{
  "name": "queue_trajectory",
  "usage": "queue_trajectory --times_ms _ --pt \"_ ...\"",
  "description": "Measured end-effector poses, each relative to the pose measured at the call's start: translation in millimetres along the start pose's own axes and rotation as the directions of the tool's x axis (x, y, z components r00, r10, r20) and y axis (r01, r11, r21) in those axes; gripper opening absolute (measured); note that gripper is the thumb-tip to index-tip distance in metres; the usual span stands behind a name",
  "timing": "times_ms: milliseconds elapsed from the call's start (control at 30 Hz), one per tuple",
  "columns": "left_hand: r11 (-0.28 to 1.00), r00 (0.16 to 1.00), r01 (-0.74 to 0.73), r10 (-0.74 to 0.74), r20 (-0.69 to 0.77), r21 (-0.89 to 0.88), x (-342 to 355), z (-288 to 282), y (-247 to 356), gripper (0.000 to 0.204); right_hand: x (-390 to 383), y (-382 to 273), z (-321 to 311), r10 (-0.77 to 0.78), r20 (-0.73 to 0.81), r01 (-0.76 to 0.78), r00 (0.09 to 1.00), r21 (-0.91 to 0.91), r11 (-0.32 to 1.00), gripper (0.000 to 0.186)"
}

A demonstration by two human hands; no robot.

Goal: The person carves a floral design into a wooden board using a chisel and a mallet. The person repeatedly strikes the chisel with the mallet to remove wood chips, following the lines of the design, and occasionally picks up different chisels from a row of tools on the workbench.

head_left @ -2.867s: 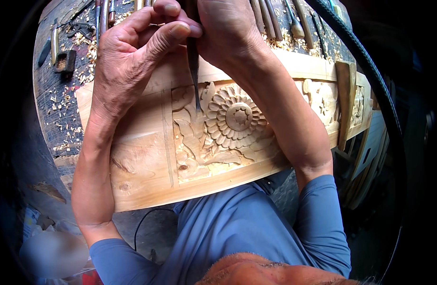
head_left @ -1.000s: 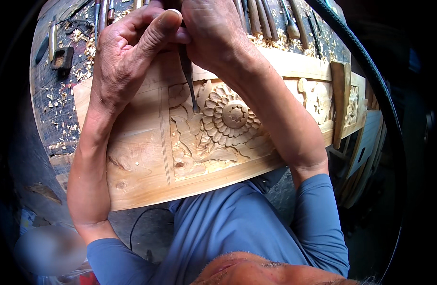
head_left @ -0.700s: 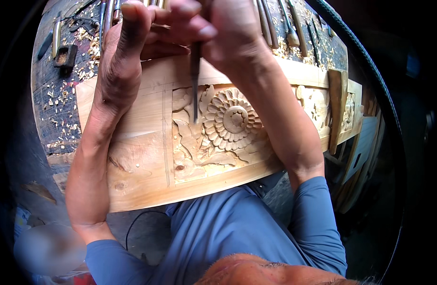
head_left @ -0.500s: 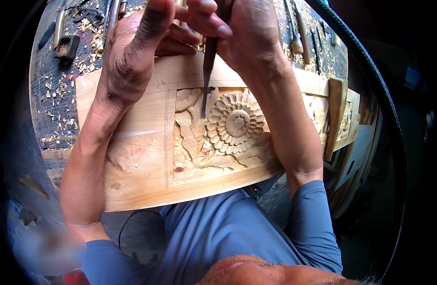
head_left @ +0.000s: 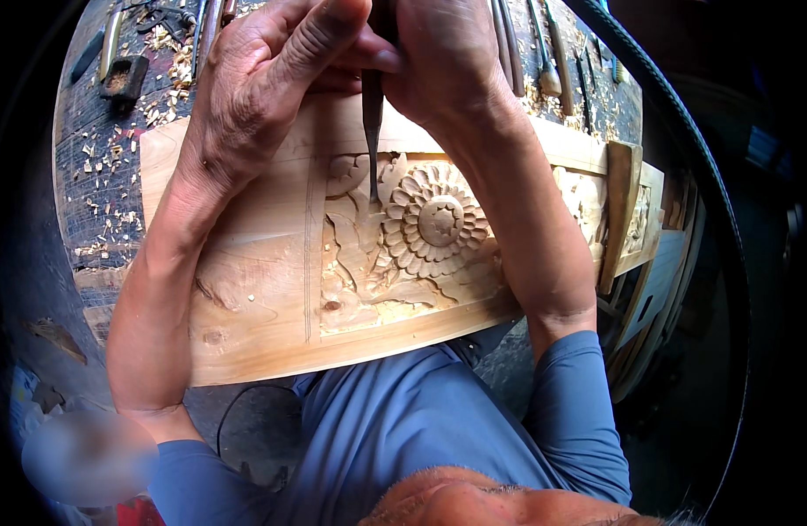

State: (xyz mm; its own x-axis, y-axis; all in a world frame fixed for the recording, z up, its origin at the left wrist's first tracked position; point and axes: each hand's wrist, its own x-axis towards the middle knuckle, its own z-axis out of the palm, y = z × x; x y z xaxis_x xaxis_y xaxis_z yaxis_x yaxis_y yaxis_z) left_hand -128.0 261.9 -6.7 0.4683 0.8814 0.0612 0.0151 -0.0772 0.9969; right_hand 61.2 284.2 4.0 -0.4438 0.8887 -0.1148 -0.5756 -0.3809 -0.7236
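A carving chisel (head_left: 373, 123) stands nearly upright, its narrow blade tip against the carved wooden panel (head_left: 254, 298), just left of a round flower relief (head_left: 440, 219). My right hand (head_left: 443, 66) is closed round the chisel's upper part, which the hands partly hide. My left hand (head_left: 267, 83) comes in from the left, its thumb raised along the tool and its fingers curled in at the shaft. Leafy scrollwork (head_left: 346, 254) surrounds the flower within a recessed field. Pencil lines run down the plain wood to the left.
Wood chips (head_left: 114, 171) litter the dark workbench (head_left: 88, 210). Several carving tools lie along the far side, among them a round-ended one (head_left: 550, 83) at right. A small dark block (head_left: 124, 79) sits at far left. An upright wooden piece (head_left: 623, 215) stands across the panel's right part.
My left hand has moved right and closed in on the chisel. The chisel has shifted slightly left, its tip a little farther up the panel.
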Motion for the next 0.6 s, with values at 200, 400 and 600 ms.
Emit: queue_trajectory --times_ms 200,400,600 --pt "0.983 0.983 -0.185 0.185 0.02 -0.014 11.4 11.5 -9.2 0.08 4.4 8.4 1.0 0.013 0.012 -0.012 1.0 -0.041 0.999 0.046" --pt "0.968 0.982 0.07 -0.109 -0.153 -0.243 1.4 16.6 25.2 0.091 9.7 11.7 9.4 0.075 -0.092 -0.084 0.993 -0.098 0.992 0.044" --pt "0.988 0.956 0.056 -0.095 -0.278 -0.145 3.8 36.2 39.6 0.099 5.6 -4.1 4.5 0.022 -0.087 -0.024 0.996 -0.017 1.0 0.043"
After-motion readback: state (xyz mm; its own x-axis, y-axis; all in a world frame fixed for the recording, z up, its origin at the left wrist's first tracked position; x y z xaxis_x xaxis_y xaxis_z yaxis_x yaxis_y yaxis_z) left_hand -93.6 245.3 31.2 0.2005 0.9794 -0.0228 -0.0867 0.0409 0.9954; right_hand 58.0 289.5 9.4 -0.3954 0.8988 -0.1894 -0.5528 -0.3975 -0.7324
